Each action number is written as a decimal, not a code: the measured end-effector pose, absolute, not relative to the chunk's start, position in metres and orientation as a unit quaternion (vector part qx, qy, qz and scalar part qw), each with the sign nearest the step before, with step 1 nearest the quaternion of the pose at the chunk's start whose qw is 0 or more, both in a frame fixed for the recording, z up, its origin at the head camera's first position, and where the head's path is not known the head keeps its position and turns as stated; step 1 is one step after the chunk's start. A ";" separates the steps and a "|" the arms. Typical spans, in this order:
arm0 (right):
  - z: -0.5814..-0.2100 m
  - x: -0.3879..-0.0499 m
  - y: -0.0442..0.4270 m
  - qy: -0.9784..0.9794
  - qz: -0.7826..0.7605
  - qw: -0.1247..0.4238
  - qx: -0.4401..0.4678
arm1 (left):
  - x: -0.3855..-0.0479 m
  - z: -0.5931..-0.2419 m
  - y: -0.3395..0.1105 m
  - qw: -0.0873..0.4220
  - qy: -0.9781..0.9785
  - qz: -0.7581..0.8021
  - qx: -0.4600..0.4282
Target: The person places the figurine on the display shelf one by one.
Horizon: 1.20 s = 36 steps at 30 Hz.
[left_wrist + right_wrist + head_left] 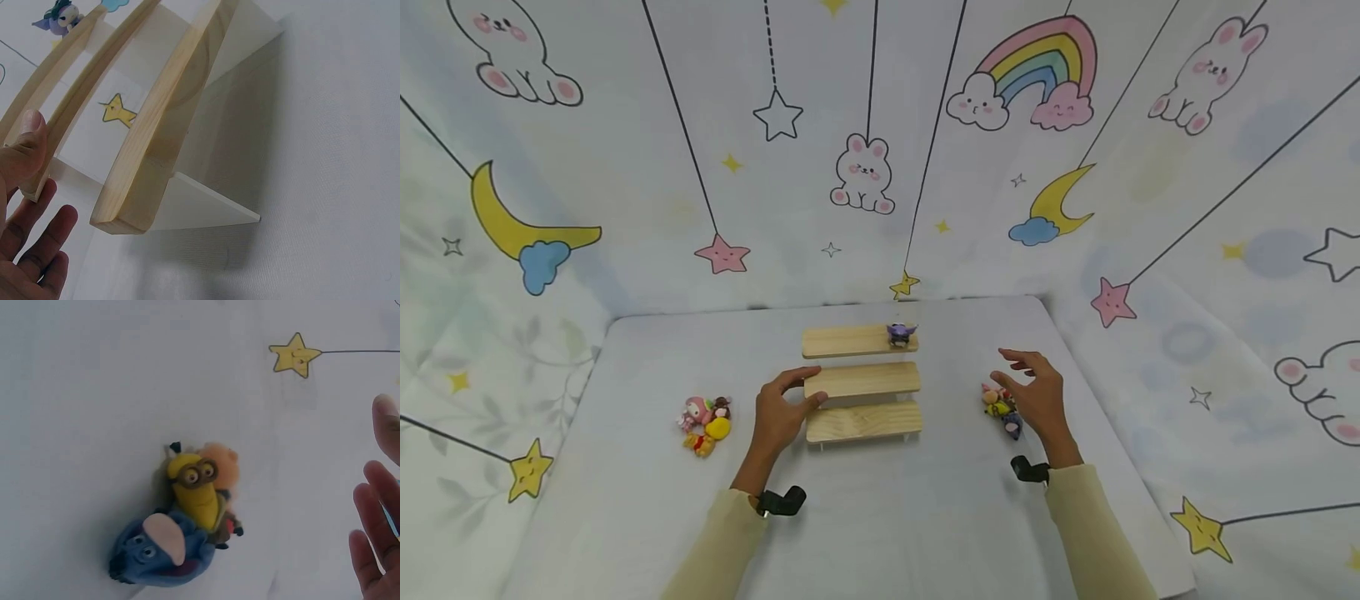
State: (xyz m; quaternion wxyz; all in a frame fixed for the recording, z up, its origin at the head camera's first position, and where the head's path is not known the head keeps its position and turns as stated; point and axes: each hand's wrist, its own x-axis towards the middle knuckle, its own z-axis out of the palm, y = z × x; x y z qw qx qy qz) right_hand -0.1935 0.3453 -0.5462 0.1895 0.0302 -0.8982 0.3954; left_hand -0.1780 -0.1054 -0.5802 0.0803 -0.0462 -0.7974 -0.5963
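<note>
Head view: one three-tier wooden shelf [850,423], set on a white table [880,533] before a printed backdrop [805,225]; one small purple figurine [900,335], placed at the right end of the shelf's top board [842,342]; one group of small figurines [698,410] in pink, yellow, orange and brown, laid well to the left of the shelf; a second group [1000,408], laid to the right of it, partly covered by the right hand [1037,400], whose thumb and fingers are held apart with nothing between them. The left end of the shelf's middle board [868,380] is pinched by the left hand [781,412]. Left wrist view: the same board end is gripped between thumb and fingers; the lowest board [156,137] is carried on white supports [194,209]. Right wrist view: in the group right of the shelf, one blue figure [159,550] and one yellow goggled figure [197,503] are seen close together, a peach-coloured figure [222,465] being partly hidden behind; the fingers are shown spread, clear of all three.
</note>
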 end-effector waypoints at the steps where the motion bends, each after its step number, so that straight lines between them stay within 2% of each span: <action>1: -0.549 -0.193 0.347 -0.900 0.394 0.186 0.027 | -0.178 -0.580 -0.105 0.080 -0.798 -0.595 -0.046; 10: -0.570 -0.193 0.362 -0.916 0.380 0.128 -0.017 | -0.179 -0.581 -0.106 0.069 -0.799 -0.597 -0.035; 18: -0.586 -0.206 0.370 -0.935 0.346 0.073 -0.037 | -0.180 -0.582 -0.106 0.072 -0.802 -0.592 -0.034; 29: -0.588 -0.212 0.371 -0.935 0.344 0.056 -0.060 | -0.180 -0.581 -0.105 0.077 -0.797 -0.598 -0.040; 36: -0.587 -0.212 0.370 -0.934 0.349 0.012 -0.073 | -0.180 -0.580 -0.105 0.074 -0.796 -0.599 -0.037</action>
